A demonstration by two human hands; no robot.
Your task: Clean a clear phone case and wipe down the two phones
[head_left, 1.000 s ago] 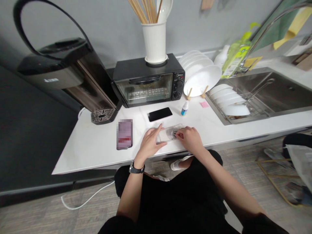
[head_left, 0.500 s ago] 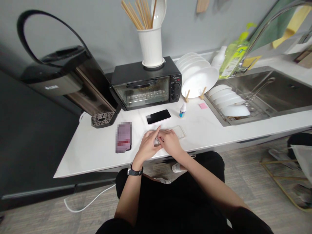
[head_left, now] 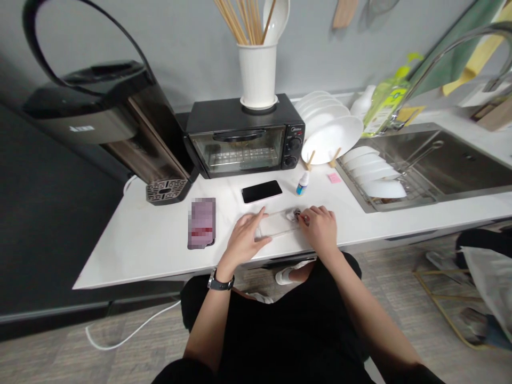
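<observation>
Apparently partway through rubbing a clear case [head_left: 277,225] at frame centre, clamped by its edges in the left hand [head_left: 245,238], using a small wad [head_left: 293,215] pinched in the right hand [head_left: 320,229], to an extent indiscernible.

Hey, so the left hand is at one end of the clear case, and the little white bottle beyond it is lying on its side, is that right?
Not quite: the little white bottle is standing upright, as the head view shows. It is beyond the clear case, with the left hand at one end.
</observation>
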